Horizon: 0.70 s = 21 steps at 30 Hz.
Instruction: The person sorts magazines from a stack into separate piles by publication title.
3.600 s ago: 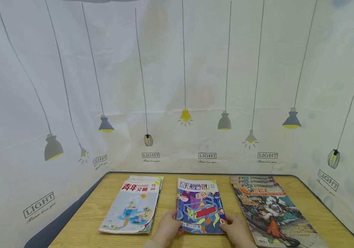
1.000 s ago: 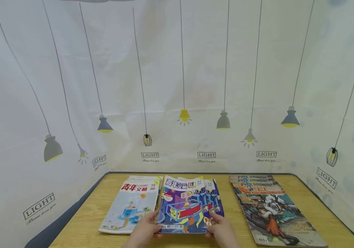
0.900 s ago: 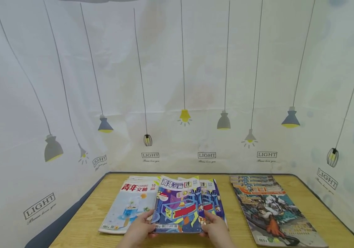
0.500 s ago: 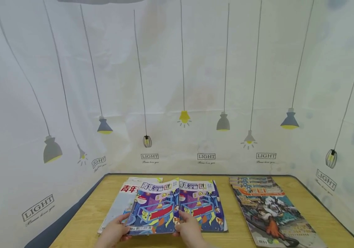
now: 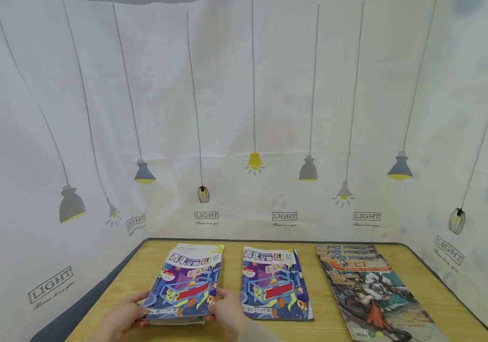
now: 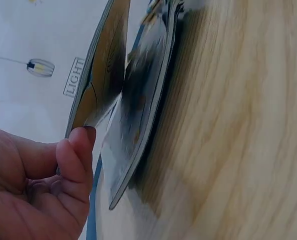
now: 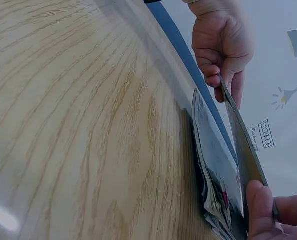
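Observation:
A purple magazine (image 5: 186, 287) is held by both hands over the left stack of magazines (image 5: 184, 247), covering most of it in the head view. My left hand (image 5: 123, 314) pinches its lower left edge, thumb on top. At the lower right edge, my right hand (image 5: 228, 311) pinches it the same way. The left wrist view shows the raised magazine (image 6: 101, 65) tilted, with a gap between its near edge and the stack (image 6: 143, 105). Seen from the right wrist, both hands grip opposite edges of the magazine (image 7: 243, 140) above the pile (image 7: 201, 135).
Another magazine with the same purple cover (image 5: 274, 285) lies in the middle of the wooden table (image 5: 325, 327). To the right is a fanned stack of larger comic magazines (image 5: 380, 294). A white curtain (image 5: 244, 95) printed with lamps stands behind the table.
Both hands have lifted the purple magazine off the middle pile and carried it left over the left stack. An identical cover now shows in the middle. The right stack has not moved.

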Tool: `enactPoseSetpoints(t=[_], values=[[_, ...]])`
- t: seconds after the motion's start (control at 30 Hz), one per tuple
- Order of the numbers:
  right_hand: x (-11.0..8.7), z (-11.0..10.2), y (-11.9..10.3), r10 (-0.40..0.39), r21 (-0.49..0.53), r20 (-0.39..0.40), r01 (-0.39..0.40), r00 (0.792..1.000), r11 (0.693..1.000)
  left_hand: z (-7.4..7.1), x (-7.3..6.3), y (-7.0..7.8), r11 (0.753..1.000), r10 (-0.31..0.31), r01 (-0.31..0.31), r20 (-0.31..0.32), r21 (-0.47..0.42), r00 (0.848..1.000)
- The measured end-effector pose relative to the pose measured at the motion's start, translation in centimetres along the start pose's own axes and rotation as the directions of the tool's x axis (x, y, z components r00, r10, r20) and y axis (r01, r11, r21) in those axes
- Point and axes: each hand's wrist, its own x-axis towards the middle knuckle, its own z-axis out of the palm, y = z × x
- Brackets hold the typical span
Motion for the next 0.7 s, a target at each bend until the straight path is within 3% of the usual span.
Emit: enactPoseSetpoints(t=[0.13, 0.33, 0.5, 0.7], values=[[-0.2, 0.7, 0.3, 0.025, -0.012, -0.007, -0.025, 1.0, 1.0, -0.8, 0.5, -0.4, 0.999, -0.005, 0.006, -0.016, 0.048, 1.0], [-0.2, 1.4, 0.2, 0.126, -0.028, -0.04, -0.127, 0.991, 0.991, -1.4, 1.0, -1.1, 0.996, -0.005, 0.008, -0.034, 0.093, 0.999], [-0.4, 1.6, 0.3, 0.202, -0.095, -0.033, -0.204, 0.979, 0.974, -1.8, 1.5, -1.7, 0.992, -0.047, 0.052, -0.041, 0.119, 0.998], [-0.8, 0.9, 0.2, 0.172, -0.233, -0.02, -0.172, 0.985, 0.957, -1.9, 1.9, -2.3, 0.958, -0.047, 0.08, -0.125, 0.276, 0.991]])
